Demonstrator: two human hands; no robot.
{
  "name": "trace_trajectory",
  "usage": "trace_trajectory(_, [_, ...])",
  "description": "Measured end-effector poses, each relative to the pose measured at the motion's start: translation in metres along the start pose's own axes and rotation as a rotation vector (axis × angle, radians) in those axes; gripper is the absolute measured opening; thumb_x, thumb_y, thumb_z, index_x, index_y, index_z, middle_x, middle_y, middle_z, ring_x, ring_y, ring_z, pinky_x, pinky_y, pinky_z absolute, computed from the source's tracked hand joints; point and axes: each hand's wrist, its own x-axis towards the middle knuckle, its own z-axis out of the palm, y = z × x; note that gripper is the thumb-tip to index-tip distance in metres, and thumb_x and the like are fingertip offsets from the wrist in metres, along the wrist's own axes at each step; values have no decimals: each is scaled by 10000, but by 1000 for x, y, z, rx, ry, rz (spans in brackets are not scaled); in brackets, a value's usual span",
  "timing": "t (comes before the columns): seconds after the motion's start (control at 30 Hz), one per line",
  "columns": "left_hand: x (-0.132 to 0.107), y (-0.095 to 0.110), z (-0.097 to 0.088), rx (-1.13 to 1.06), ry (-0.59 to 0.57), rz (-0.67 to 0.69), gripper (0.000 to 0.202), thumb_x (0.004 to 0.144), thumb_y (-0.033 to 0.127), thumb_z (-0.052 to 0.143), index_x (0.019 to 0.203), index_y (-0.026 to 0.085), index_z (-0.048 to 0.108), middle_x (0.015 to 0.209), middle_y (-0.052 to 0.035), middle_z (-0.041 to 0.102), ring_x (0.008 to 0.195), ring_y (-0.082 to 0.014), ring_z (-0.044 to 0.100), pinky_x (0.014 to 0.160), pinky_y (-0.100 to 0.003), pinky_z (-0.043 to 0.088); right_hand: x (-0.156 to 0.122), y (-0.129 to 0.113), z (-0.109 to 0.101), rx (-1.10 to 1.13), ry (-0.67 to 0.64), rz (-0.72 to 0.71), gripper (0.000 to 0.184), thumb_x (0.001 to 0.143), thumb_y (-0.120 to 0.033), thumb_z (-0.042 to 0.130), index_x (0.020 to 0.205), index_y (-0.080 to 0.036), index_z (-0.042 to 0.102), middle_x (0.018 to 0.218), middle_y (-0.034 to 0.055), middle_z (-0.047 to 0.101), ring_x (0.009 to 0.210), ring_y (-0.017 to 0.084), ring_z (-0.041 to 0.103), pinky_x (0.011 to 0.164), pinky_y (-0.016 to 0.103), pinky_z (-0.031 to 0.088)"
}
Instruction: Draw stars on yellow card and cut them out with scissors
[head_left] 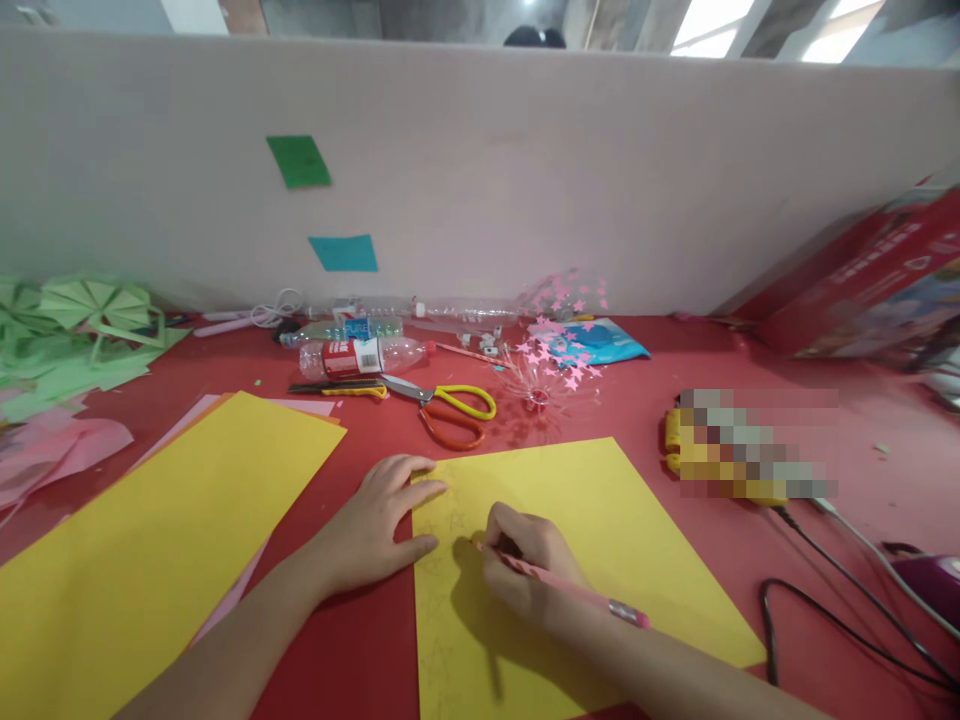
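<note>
A yellow sheet of paper (pixel 600 520) lies in front of me, with faint pencil-drawn stars down its left side. My right hand (pixel 529 560) grips a pink pencil (pixel 570 582), its tip at the paper beside the drawn stars and its eraser end toward me. My left hand (pixel 394 515) rests at the sheet's left edge, fingers apart, fingertips on the paper, holding nothing. Beyond the sheet lie scissors (pixel 454 415) with one yellow and one orange handle, blades spread. A yellow-and-black utility knife (pixel 345 389) lies beside them.
More yellow sheets (pixel 187 500) lie at left, near green paper pieces (pixel 97 320). Plastic bottles (pixel 367 355) and a clear plastic piece with pink stars (pixel 551 370) stand along the white partition (pixel 480 170). At right are a yellow power strip (pixel 675 445) and black cable (pixel 769 610).
</note>
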Motion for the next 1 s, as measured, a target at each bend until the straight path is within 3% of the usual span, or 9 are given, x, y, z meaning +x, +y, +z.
trace_trajectory(0.13, [1, 1, -1, 1, -14, -4, 484, 823, 442, 592, 1273, 270, 543, 1370, -106, 432, 1284, -311, 356, 1057, -500, 335, -1, 2, -1, -3, -19, -33, 186, 710, -128, 507, 605, -206, 375, 499, -65, 416, 429, 73, 352, 413, 188, 234])
trace_trajectory(0.43, [2, 2, 0, 6, -10, -12, 494, 816, 462, 594, 1268, 269, 550, 1355, -101, 450, 1275, -309, 371, 1059, -494, 341, -1, 6, 5, -108, -47, -252, 225, 652, -60, 518, 574, -203, 363, 524, -51, 445, 438, 72, 349, 445, 196, 239])
trace_trajectory(0.83, [1, 2, -1, 2, -39, -41, 478, 814, 414, 606, 1266, 269, 544, 1372, -91, 423, 1295, -306, 342, 1071, -493, 327, -4, 3, 3, -168, -87, -376, 152, 645, -37, 474, 627, -188, 470, 551, -51, 442, 484, 74, 367, 479, 187, 257])
trace_trajectory(1.0, [1, 2, -2, 14, -45, -34, 480, 823, 425, 595, 1273, 268, 536, 1377, -93, 415, 1297, -304, 335, 1076, -495, 315, -3, 2, 0, -128, -124, -356, 143, 650, -42, 473, 634, -185, 473, 560, -50, 448, 486, 72, 367, 475, 187, 258])
